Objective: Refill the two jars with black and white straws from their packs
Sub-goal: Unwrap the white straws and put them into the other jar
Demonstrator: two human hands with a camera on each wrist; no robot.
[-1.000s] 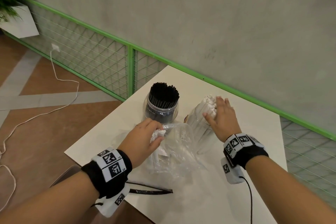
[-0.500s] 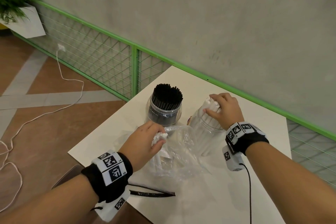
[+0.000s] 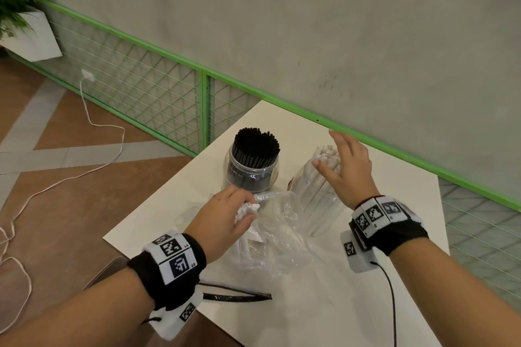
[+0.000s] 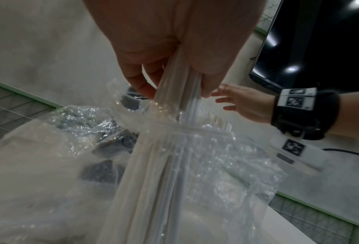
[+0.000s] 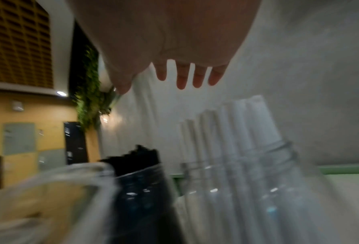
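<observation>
Two clear jars stand at the back of the white table (image 3: 352, 304). The left jar (image 3: 251, 175) is packed with black straws (image 3: 258, 144). The right jar (image 3: 317, 200) holds white straws (image 3: 324, 158). My right hand (image 3: 348, 167) hovers beside and just above the white straw tops with its fingers (image 5: 181, 79) spread and holding nothing. My left hand (image 3: 225, 215) grips a bundle of white straws (image 4: 174, 135) whose lower part lies inside the crumpled clear pack (image 3: 282, 236) in front of the jars.
A flattened black pack (image 3: 236, 294) lies at the table's near left edge. A green mesh railing (image 3: 203, 110) and a grey wall run behind the table. A white cable (image 3: 93, 124) trails across the brown floor to the left. A planter (image 3: 31, 36) hangs far left.
My right hand has lifted off the white straw tops and spread its fingers. My left hand keeps its grip on the bundle in the pack.
</observation>
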